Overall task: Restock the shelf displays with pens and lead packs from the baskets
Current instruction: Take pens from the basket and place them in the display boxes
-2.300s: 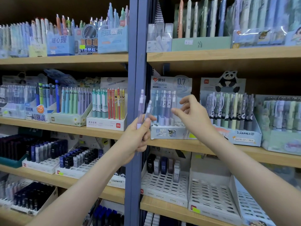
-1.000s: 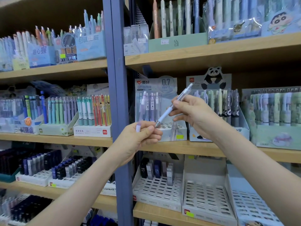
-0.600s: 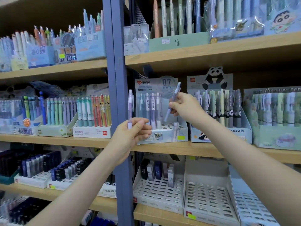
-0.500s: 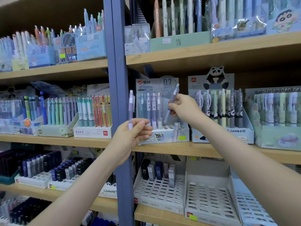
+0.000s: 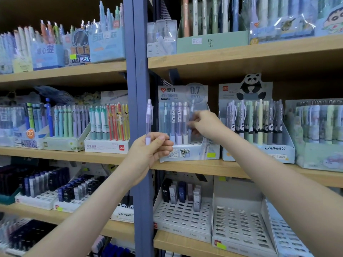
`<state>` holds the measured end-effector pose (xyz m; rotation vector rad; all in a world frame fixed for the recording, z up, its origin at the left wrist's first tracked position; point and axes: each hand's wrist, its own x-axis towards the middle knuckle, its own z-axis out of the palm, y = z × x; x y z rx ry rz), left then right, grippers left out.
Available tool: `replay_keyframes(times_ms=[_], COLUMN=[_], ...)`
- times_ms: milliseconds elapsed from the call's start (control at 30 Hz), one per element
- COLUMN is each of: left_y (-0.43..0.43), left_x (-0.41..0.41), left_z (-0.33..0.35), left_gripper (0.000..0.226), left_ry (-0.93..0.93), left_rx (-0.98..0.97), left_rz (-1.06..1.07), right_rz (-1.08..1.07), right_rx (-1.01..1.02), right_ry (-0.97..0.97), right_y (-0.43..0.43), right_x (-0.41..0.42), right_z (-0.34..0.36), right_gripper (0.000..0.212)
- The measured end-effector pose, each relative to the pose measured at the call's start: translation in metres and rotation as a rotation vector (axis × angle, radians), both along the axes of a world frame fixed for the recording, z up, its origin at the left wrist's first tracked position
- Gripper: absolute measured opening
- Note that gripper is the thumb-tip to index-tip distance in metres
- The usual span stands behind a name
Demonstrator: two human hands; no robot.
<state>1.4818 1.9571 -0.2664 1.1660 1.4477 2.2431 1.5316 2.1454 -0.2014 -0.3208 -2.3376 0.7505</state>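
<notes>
While R hand [image 5: 207,127] is pinching a second pencil [image 5: 193,108] (blurred) over the 0.7 mm display box [image 5: 194,153], L hand [image 5: 148,153] is gripping a lilac mechanical pencil [image 5: 149,117], axis vert., just left of box; R hand nearer slots.

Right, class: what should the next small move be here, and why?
Probably the right hand lets go of the blurred pen, which looks seated in the row of the 0.7 mm display; the left hand holds a lilac pen upright, ready to go next.
</notes>
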Motion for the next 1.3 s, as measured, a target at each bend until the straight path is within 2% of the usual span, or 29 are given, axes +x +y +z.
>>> replay_keyframes(times_ms=[200,333,400,467,500,567,667,733,767,833,900,933,1067,1300], left_y=[-0.002,-0.004,-0.004,-0.003,-0.001,0.003,0.011,0.015,0.017,0.017,0.017,0.018,0.025,0.026], left_x=[0.0,0.003,0.005,0.006,0.008,0.012,0.021,0.024,0.022,0.011,-0.006,-0.013,-0.025,-0.034], left_z=[-0.001,-0.002,-0.002,-0.001,0.0,0.003,0.007,0.008,0.007,0.0,-0.009,-0.014,-0.03,-0.037], left_gripper=[0.013,0.012,0.012,0.012,0.012,0.013,0.016,0.015,0.014,0.021,0.037,0.042,0.038,0.031], left_ry=[-0.023,-0.004,0.013,0.041,0.066,0.136,0.267,0.373,0.482,0.816,1.132,1.229,1.367,1.528], left_rx=[-0.001,-0.028,-0.038,-0.055,-0.068,-0.107,-0.212,-0.294,-0.327,-0.301,-0.274,-0.285,-0.339,-0.251], left_rz=[-0.016,-0.016,-0.012,-0.002,0.006,0.022,0.072,0.203,0.336,0.669,0.893,0.94,0.962,1.031], right_rz=[-0.011,-0.141,-0.221,-0.132,-0.038,0.164,0.355,0.354,0.332,0.262,0.146,0.095,0.004,-0.003], right_rx=[0.023,0.189,0.218,0.165,0.118,0.006,-0.125,-0.175,-0.215,-0.286,-0.212,-0.151,-0.059,0.033], right_ry=[-0.098,-0.148,0.029,0.319,0.387,0.315,0.128,0.209,0.29,0.458,0.504,0.475,0.326,0.254], right_y=[-0.003,-0.006,-0.014,-0.032,-0.045,-0.069,-0.083,-0.074,-0.068,-0.052,-0.036,-0.03,-0.02,-0.016], right_x=[-0.005,0.003,0.014,0.031,0.04,0.054,0.057,0.057,0.058,0.061,0.061,0.058,0.043,0.029], right_z=[-0.003,0.0,0.0,-0.003,-0.005,-0.009,-0.017,-0.014,-0.01,-0.003,-0.002,-0.005,-0.019,-0.013], right_gripper=[0.019,0.028,0.03,0.021,0.019,0.017,0.011,0.013,0.013,0.013,0.011,0.009,0.006,0.009])
